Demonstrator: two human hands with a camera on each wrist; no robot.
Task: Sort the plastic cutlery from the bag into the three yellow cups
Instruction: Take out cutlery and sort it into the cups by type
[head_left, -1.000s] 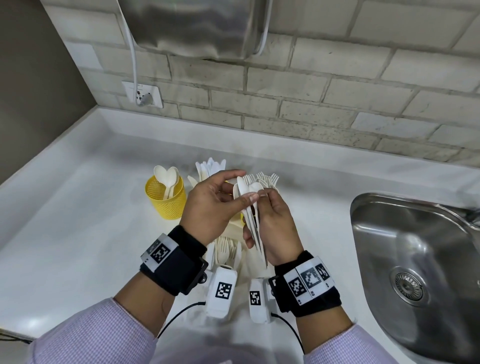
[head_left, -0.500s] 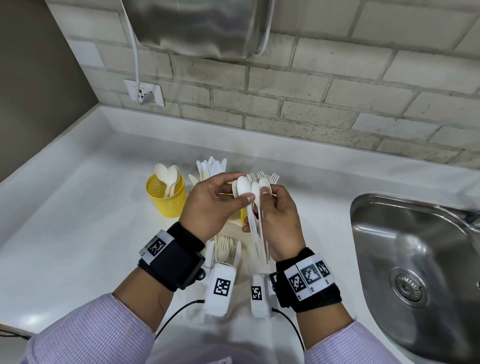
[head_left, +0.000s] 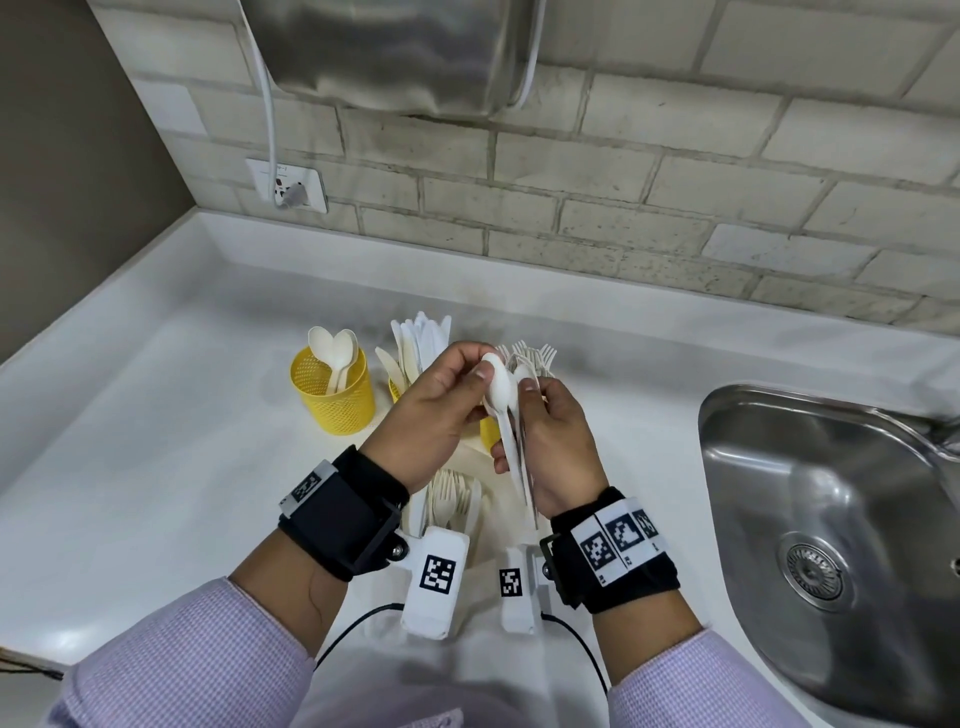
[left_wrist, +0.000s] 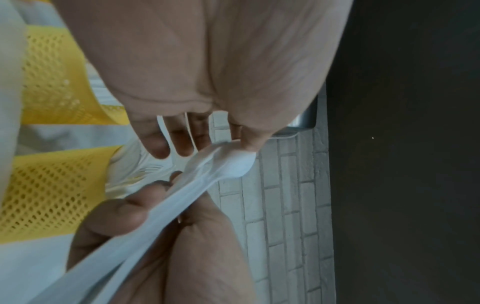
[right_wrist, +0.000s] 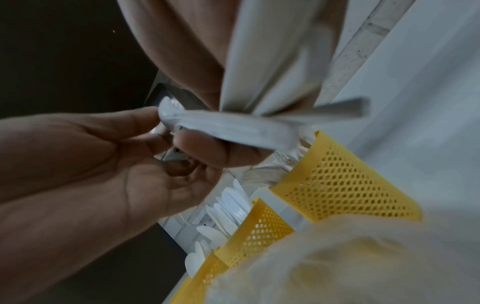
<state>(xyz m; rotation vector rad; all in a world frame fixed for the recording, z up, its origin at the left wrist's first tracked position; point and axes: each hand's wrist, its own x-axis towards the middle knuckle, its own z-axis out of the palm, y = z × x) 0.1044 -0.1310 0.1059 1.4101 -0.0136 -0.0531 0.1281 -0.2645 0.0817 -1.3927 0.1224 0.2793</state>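
Above the white countertop (head_left: 156, 467), in front of the three yellow mesh cups, a small bundle of white plastic spoons (head_left: 506, 410) stood bowls-up between the two hands. The right hand (head_left: 550, 452) gripped the handles, fingers curled round them, thumb up near the bowls. The left hand (head_left: 431, 415) pinched the bowl of the nearest spoon between thumb and forefinger, its other fingers loosely curled. The left wrist view showed that thumb tip on the rounded bowl (left_wrist: 233, 162); the right wrist view showed the handles fanning out past the palm, blurred.

Behind the hands, the left cup (head_left: 337, 400) held two spoons upright. The middle cup (head_left: 396, 391), mostly hidden by the left hand, carried a sheaf of knives (head_left: 423, 343). Fork tines (head_left: 530, 353) rose behind the fingers from the third cup (head_left: 488, 431), of which only a yellow sliver showed.

Below the hands, between the wrists, the bag (head_left: 467, 467) lay on the counter with more pale forks and spoons in it. A stainless sink (head_left: 831, 519) sat to the right, a brick wall (head_left: 675, 182) behind, with a socket (head_left: 285, 184) and a steel dispenser (head_left: 389, 52) above.
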